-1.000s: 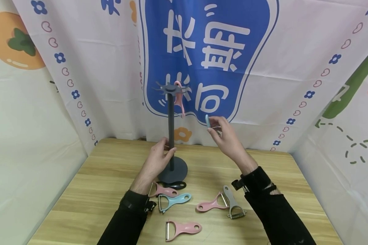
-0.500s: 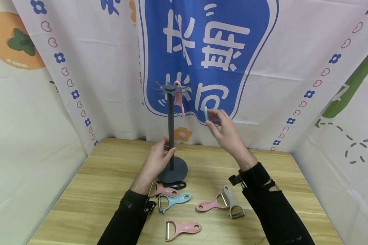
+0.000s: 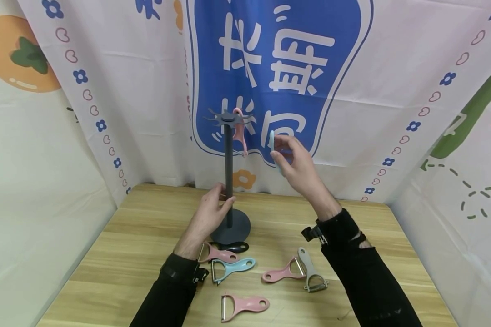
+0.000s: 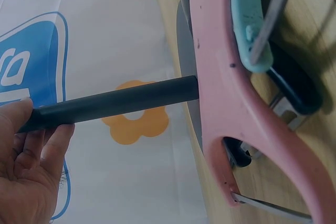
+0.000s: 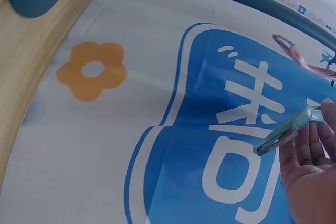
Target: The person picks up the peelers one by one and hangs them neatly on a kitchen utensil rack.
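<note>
My left hand (image 3: 209, 208) grips the dark grey pole (image 3: 228, 168) of an upright stand low down, thumb and fingers round it. On one hook of the stand's top (image 3: 227, 119) hangs a pink peeler (image 3: 239, 132). Right of the stand, a little below hook height, my right hand (image 3: 300, 167) pinches a light blue peeler (image 5: 283, 134) between thumb and fingers, apart from the stand. Its handle is partly hidden by the hand. In the left wrist view the hand (image 4: 32, 163) holds the pole, while a pink peeler (image 4: 220, 51) fills the foreground.
Around the stand's round base (image 3: 239, 229) lie a black peeler (image 3: 238, 247), a pink one (image 3: 225, 255) and a blue one (image 3: 239, 265). Closer in is another pink peeler (image 3: 251, 304). A pink peeler (image 3: 276, 275) and a grey one (image 3: 307, 263) touch at right. A printed curtain (image 3: 372, 136) hangs behind.
My right hand has risen and moved slightly left, bringing the light blue peeler nearer the height of the stand's hooks. The left hand and the stand stay put.
</note>
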Available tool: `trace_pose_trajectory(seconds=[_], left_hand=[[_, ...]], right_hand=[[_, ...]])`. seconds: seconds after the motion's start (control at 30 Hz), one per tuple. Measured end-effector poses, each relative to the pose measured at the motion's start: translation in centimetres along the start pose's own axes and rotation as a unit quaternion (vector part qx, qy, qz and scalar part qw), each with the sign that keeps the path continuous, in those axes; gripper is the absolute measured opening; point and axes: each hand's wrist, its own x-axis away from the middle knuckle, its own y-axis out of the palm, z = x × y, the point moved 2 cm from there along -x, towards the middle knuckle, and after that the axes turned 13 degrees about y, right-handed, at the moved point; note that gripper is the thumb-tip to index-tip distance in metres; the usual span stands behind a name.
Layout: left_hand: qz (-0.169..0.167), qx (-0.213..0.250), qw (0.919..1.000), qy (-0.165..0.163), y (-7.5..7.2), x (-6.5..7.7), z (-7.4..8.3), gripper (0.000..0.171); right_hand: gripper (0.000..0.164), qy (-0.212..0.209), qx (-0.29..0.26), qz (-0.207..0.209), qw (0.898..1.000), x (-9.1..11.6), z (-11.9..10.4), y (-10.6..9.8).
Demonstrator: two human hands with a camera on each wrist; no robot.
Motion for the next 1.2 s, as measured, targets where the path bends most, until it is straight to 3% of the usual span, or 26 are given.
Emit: trace_pose_trajectory(seconds=[0.37, 0.5, 0.73, 1.2], left_hand=[[0.001, 0.001, 1.0000, 0.005, 0.0, 0.0, 0.0, 0.024], [0.003, 0.001, 1.0000, 0.009, 0.0, 0.0, 0.0, 0.022], [0.006, 0.000, 0.9999, 0.015, 0.0, 0.0, 0.1, 0.021], [0.004, -0.003, 0.9999, 0.015, 0.0, 0.1, 0.0, 0.021]], right_hand=[[0.041, 0.002, -0.066, -0.019, 0.998, -0.8, -1.7, 0.1], [0.043, 0.009, -0.068, -0.021, 0.997, -1.0, -2.8, 0.2], [0.041, 0.013, -0.057, -0.020, 0.998, -0.2, -6.7, -0.2], [0.041, 0.007, -0.052, -0.016, 0.998, -1.4, -8.3, -0.2]])
